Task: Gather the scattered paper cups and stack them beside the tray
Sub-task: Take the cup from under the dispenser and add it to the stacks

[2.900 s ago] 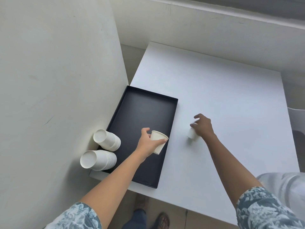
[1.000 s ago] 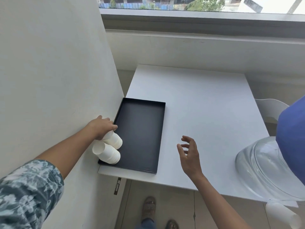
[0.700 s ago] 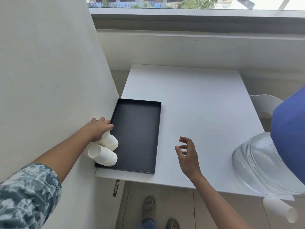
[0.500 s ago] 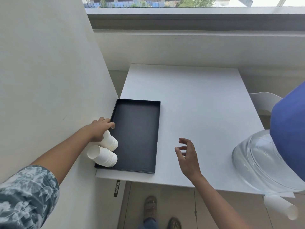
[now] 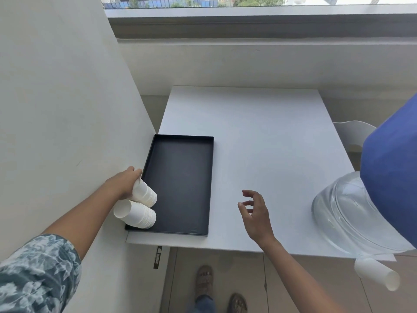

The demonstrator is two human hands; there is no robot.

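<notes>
- The left hand has its grip wrapped over the base end of the upper cup stack, fingers curled on it at the tray's left rim.
- The right hand hovers over the table near its front edge, grip spread with the fingers loosely curved and holding nothing.
- Two stacks of white paper cups lie on their sides at the table's front-left corner, wedged between the wall and the tray.
- The upper stack points its rims toward the tray; its rim end rests over the tray's left rim.
- The lower stack lies just in front of it, touching it, with its open mouth facing the wall and its other end over the tray's front-left corner.
- The black tray sits along the table's left edge, its near end close to the front edge; its floor is otherwise bare.
- A clear water jug with a blue top fills the front-right corner of the table.
- One more cup shows below the jug, past the table's front edge, lying tilted with its mouth toward the lower right.
- A white chair stands by the right edge.
</notes>
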